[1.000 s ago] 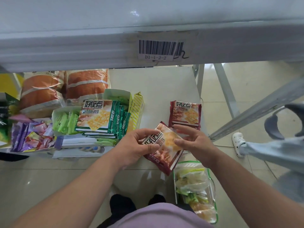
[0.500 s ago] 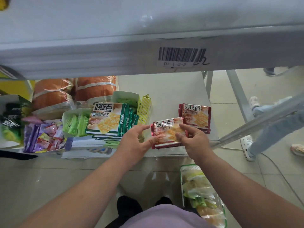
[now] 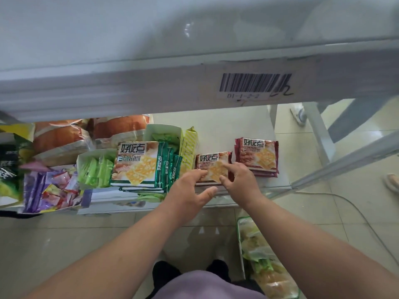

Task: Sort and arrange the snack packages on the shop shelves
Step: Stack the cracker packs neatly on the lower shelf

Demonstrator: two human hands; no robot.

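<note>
**Red cracker pack going down on the lower shelf**

The step in hand is placing: both hands are setting a red cracker pack (image 3: 212,167) flat on the lower shelf (image 3: 237,124), between the stack of green packs (image 3: 138,164) at its 9 o'clock and the red stack (image 3: 257,156) at its 3 o'clock. The left hand (image 3: 190,190) has its fingers fairly straight, fingertips touching the pack's left edge, thumb spread below. The right hand (image 3: 239,182) lays straight fingers on the pack's face and near corner, pressing rather than gripping. Whether the pack is fully resting on the shelf cannot be told.

The next move, as I judge it, calls for letting go and squaring the pack, or sliding it toward 3 o'clock onto its matching stack (same red wrapper). More stock waits in the basket (image 3: 239,234) on the floor at 5 o'clock.

A second ago the pack was held tilted in mid-air in front of the shelf, pinched by both hands; half a second ago it was level and closer. Now it lies in the shelf gap and the grip has loosened.
</note>
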